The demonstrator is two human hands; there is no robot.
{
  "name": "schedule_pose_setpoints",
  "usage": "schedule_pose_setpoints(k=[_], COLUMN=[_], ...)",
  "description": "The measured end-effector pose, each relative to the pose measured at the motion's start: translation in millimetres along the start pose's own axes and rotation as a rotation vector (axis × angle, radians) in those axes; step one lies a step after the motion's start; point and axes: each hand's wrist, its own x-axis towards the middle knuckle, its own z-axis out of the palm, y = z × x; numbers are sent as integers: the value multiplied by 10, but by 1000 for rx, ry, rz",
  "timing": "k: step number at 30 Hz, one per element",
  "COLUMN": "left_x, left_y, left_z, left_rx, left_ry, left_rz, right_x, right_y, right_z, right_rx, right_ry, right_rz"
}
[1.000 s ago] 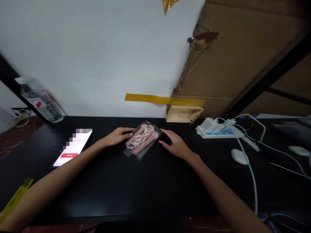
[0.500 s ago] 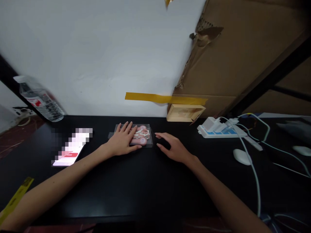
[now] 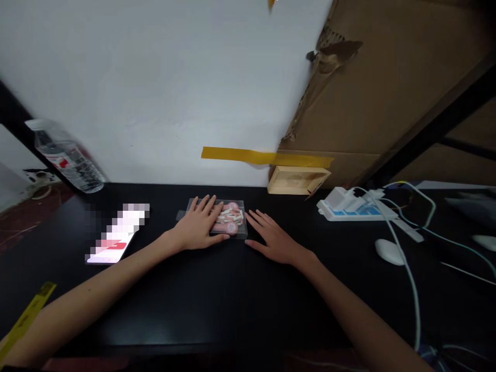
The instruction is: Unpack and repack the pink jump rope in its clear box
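- Nearest, the bare front of the black desk [image 3: 174, 299] runs between the two forearms, with a yellow strip [image 3: 29, 320] beside the left one.
- The right hand [image 3: 275, 240] lies low over the desk, fingers spread and holding nothing; its fingertips reach the right end of the clear box, though whether they touch or stop just beside it I cannot tell.
- The left hand [image 3: 196, 227] lies palm down across the left part of that box, fingers extended; it rests on top and does not clasp it.
- The clear box [image 3: 241, 227] sits flat on the desk, between and partly under the hands, its long side roughly along the wall.
- As for progress, pink pieces [image 3: 225, 228] and small white pieces [image 3: 232, 216] are inside, and none lie loose nearby, so the filling looks done.
- A clear flap [image 3: 180, 214] juts from the left end, seemingly not tucked in; closing that end may be what is left, but the hand hides much of it.
- Well apart on the left lies a lit phone [image 3: 116, 245]; to the right, a white mouse [image 3: 388, 251].
- Farther back stand a power strip [image 3: 333, 214], a shallow wooden tray [image 3: 287, 190] and a bottle [image 3: 67, 160].
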Motion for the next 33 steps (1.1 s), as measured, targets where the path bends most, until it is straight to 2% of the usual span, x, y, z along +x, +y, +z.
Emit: schedule_pose_setpoints(k=[8, 18, 27, 33], left_x=[-3, -27, -19, -23], left_y=[5, 25, 39, 59], left_z=[13, -20, -72, -69], left_rx=[-11, 6, -6, 68], left_ry=[16, 9, 14, -11], left_rz=[-3, 1, 9, 7], right_x=[19, 33, -39, -39], right_y=[-17, -1, 74, 88], right_z=[29, -6, -158, -161], right_rx=[51, -28, 9, 50], right_ry=[54, 131, 150, 185], right_rz=[-24, 103, 8, 32])
